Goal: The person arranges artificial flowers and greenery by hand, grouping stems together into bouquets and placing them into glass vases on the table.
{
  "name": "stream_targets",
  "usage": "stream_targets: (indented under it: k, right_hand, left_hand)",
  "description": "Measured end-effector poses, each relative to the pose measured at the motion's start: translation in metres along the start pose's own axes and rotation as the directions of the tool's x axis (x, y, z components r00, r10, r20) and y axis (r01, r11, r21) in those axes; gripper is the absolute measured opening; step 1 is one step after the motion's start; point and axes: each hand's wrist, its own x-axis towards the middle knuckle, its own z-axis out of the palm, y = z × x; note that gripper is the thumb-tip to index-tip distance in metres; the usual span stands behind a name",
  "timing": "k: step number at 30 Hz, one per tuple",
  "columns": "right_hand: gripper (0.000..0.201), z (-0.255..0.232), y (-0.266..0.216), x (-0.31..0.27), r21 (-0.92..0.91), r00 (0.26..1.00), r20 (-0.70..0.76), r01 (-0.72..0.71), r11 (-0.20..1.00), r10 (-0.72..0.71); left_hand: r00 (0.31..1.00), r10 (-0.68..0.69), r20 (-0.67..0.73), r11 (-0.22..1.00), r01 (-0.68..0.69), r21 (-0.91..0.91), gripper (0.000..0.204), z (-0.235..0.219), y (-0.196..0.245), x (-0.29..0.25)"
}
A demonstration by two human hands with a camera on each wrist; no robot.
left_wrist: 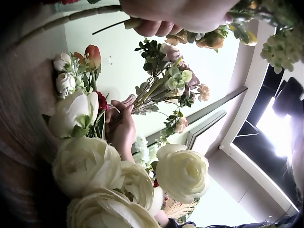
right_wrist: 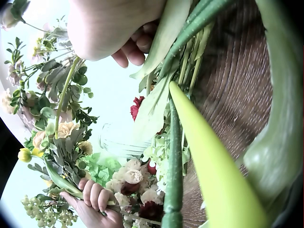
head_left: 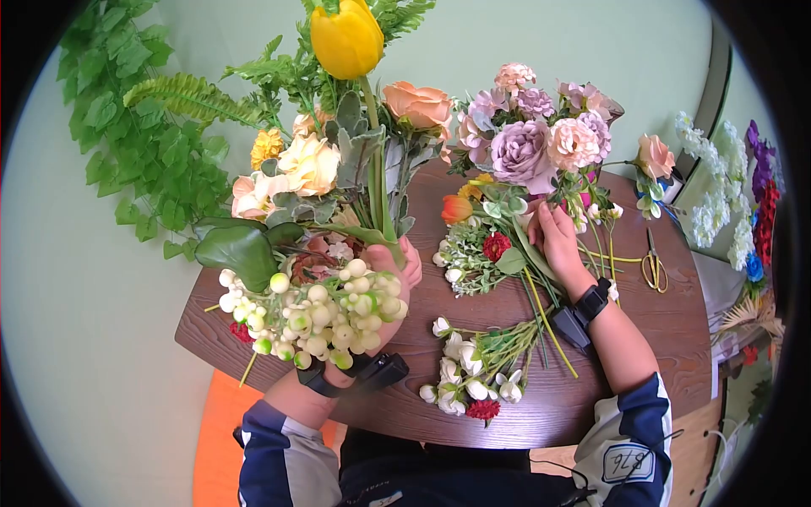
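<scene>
Left grip [right_wrist: 98, 205] curled round smooth stem [head_left: 370, 103]; cupped yellow tulip [head_left: 346, 40] atop.

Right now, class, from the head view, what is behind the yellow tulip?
Green fern fronds and the pale green wall show past the yellow tulip; whatever lies directly behind its petals is covered.

The head view's top edge crops the large yellow tulip [head_left: 346, 40], and a cluster of round white-green berries [head_left: 319, 319] partly hides the left hand [head_left: 410, 264]. Pale lettering on the dark trousers [head_left: 439, 486] is too small to read.
</scene>
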Motion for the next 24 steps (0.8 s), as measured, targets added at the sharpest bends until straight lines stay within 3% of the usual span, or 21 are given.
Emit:
stream_targets:
  k: [8,11,12,13,14,15,16,20,22,23,24]
  right_hand:
    - [0.032,0.000,0.001,0.000,-0.004,1.000,0.006,0.007,1.000,-0.007]
    - [0.032,0.000,0.000,-0.001,0.021,1.000,0.005,0.005,1.000,-0.005]
    - [0.032,0.001,0.001,-0.001,0.019,1.000,0.005,0.007,1.000,-0.007]
    - [0.032,0.001,0.002,0.000,0.022,1.000,-0.002,0.002,1.000,-0.002]
    - [0.032,0.001,0.003,0.000,0.024,1.000,-0.009,-0.002,1.000,0.002]
    - [0.032,0.001,0.003,0.000,0.022,1.000,-0.010,0.002,1.000,-0.002]
    - [0.031,0.001,0.004,0.000,0.034,1.000,-0.001,0.002,0.999,-0.002]
    - [0.029,-0.001,0.005,0.001,0.003,1.000,0.019,0.006,1.000,-0.006]
    - [0.028,-0.004,0.011,0.003,-0.026,0.999,0.041,0.015,1.000,-0.014]
    - [0.026,-0.005,0.018,0.004,-0.055,0.999,0.038,0.035,0.998,-0.032]
    - [0.025,-0.005,0.017,0.004,-0.085,0.998,0.036,0.053,0.995,-0.050]
  left_hand:
    - [0.999,-0.049,0.022,0.992,0.052,-0.113,0.063,-0.007,0.005,0.004]
    - [0.999,0.028,0.029,0.999,-0.029,0.040,0.063,-0.013,0.008,0.010]
    - [0.939,0.149,0.311,0.814,-0.295,0.501,0.064,-0.012,0.009,0.010]
    - [0.802,0.096,0.589,0.380,-0.577,0.723,0.064,-0.011,0.010,0.010]
    - [0.800,0.096,0.593,0.382,-0.579,0.720,0.064,-0.011,0.008,0.009]
    - [0.951,0.126,0.282,0.863,-0.246,0.441,0.064,-0.004,0.004,0.004]
    - [0.998,-0.062,-0.008,0.991,0.061,-0.116,0.064,0.000,0.001,0.001]
    - [0.999,0.008,0.034,0.998,-0.010,0.064,0.064,-0.004,0.004,0.005]
    - [0.997,-0.080,0.018,0.986,0.082,-0.148,0.064,-0.001,0.002,0.002]
    - [0.996,-0.083,0.019,0.985,0.084,-0.148,0.064,-0.005,0.003,0.004]
    - [0.997,-0.009,0.078,1.000,0.009,0.003,0.064,-0.006,0.004,0.006]
